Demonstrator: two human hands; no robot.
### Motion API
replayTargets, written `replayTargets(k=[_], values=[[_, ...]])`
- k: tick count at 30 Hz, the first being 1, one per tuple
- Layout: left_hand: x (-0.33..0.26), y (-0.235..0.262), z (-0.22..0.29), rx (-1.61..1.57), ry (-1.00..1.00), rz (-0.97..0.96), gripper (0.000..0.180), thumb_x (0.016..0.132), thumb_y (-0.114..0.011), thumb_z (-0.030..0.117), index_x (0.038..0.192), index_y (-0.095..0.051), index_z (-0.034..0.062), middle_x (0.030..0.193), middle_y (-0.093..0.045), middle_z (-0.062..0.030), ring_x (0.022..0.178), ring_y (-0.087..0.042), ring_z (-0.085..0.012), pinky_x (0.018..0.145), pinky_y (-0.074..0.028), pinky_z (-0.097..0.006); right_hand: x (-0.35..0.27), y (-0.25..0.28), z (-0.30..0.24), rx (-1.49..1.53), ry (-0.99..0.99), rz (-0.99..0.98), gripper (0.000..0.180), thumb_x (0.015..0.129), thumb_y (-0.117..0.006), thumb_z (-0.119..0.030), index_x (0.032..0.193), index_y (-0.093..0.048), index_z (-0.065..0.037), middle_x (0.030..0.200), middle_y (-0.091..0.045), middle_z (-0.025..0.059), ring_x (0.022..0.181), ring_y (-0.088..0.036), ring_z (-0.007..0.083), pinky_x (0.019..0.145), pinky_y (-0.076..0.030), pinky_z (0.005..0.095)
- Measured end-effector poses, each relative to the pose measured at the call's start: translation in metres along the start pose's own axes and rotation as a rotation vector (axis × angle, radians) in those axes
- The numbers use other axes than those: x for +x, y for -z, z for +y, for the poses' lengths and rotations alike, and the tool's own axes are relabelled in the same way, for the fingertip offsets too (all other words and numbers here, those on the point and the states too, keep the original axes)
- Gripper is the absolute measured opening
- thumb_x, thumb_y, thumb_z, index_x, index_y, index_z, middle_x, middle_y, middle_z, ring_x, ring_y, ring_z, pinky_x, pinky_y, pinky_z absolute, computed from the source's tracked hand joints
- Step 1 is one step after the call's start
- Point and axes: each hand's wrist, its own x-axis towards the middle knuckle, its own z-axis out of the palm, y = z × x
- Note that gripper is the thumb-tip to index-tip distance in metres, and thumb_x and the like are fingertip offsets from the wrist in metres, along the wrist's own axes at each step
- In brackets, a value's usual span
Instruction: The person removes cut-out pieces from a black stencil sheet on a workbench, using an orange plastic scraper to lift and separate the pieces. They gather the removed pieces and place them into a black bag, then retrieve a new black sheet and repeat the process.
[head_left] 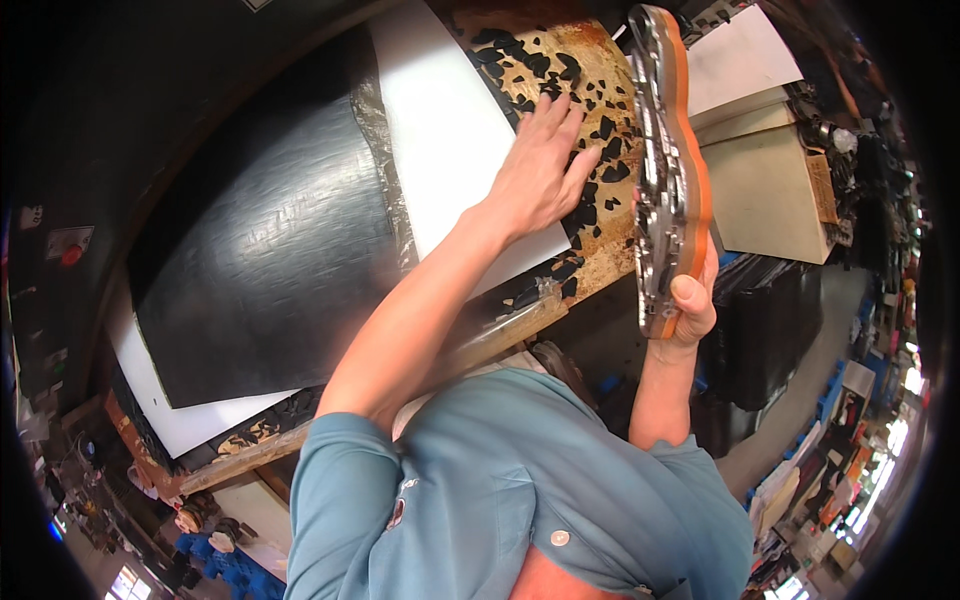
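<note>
My right hand (692, 302) grips the lower end of a long cutting die (683, 150), holding it upright on edge. The die has a wavy orange side and shiny metal blades on its left face. My left hand (545, 165) is spread over black scraps (606, 128) scattered on a worn, tan work surface (600, 262). Its fingertips are among the scraps, and whether they touch any I cannot tell. Beneath that hand and wrist is a white board (440, 110). A large black sheet (270, 220) lies on the board to the left.
Crinkled clear film (375, 140) runs along the black sheet's right edge. A wooden rail (510, 330) borders the near side of the surface. Pale boxes (765, 185) stand at the right, above a black-wrapped stack (765, 330). A red button (71, 254) shows at far left.
</note>
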Motion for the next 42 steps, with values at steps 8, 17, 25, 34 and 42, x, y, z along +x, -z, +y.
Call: replayTargets(k=[8, 17, 25, 34, 42], values=[[-0.239, 0.246, -0.055, 0.7, 0.192, -0.146, 0.088, 0.092, -0.079, 0.042, 0.165, -0.041, 0.0115, 0.176, -0.028, -0.0195, 0.164, -0.02, -0.0424, 0.132, -0.014, -0.061, -0.006, 0.005, 0.016, -0.067, -0.139, -0.076, 0.111, 0.072, -0.085, -0.038, 0.158, -0.038, 0.015, 0.147, -0.057, 0.0229, 0.136, -0.058, 0.0286, 0.118, -0.043, 0.0398], [-0.246, 0.196, -0.049, 0.769, 0.459, -0.031, 0.085, 0.095, -0.072, 0.05, 0.166, -0.042, 0.0135, 0.177, -0.027, -0.0166, 0.165, -0.02, -0.0386, 0.131, -0.013, -0.061, 0.019, -0.054, 0.039, -0.138, -0.186, -0.396, 0.101, 0.071, -0.089, -0.016, 0.155, -0.043, 0.015, 0.153, -0.051, 0.0219, 0.142, -0.052, 0.0263, 0.12, -0.04, 0.0379], [-0.195, 0.147, -0.029, 0.714, 0.547, 0.07, 0.082, 0.098, -0.068, 0.056, 0.163, -0.045, 0.012, 0.175, -0.03, -0.0183, 0.163, -0.022, -0.0399, 0.131, -0.013, -0.063, 0.04, -0.095, 0.066, -0.743, 0.152, -0.444, 0.099, 0.061, -0.096, -0.031, 0.148, -0.062, -0.001, 0.156, -0.047, 0.0327, 0.143, -0.049, 0.0415, 0.12, -0.042, 0.0476], [-0.171, 0.132, -0.031, 0.646, 0.583, 0.106, 0.076, 0.104, -0.061, 0.048, 0.163, -0.043, 0.0042, 0.176, -0.028, -0.019, 0.165, -0.018, -0.0392, 0.132, -0.009, -0.062, 0.035, -0.119, 0.096, -1.236, 0.394, -0.425, 0.093, 0.062, -0.089, -0.035, 0.144, -0.064, 0.001, 0.151, -0.038, 0.043, 0.137, -0.043, 0.0542, 0.108, -0.048, 0.0612], [-0.161, 0.143, -0.053, 0.728, 0.519, 0.116, 0.074, 0.105, -0.06, 0.048, 0.163, -0.043, 0.0057, 0.174, -0.032, -0.0172, 0.164, -0.022, -0.0386, 0.132, -0.011, -0.061, 0.049, -0.135, 0.107, -1.219, 0.388, -0.375, 0.098, 0.063, -0.088, -0.038, 0.149, -0.061, -0.002, 0.153, -0.039, 0.038, 0.135, -0.045, 0.0522, 0.11, -0.048, 0.0565]])
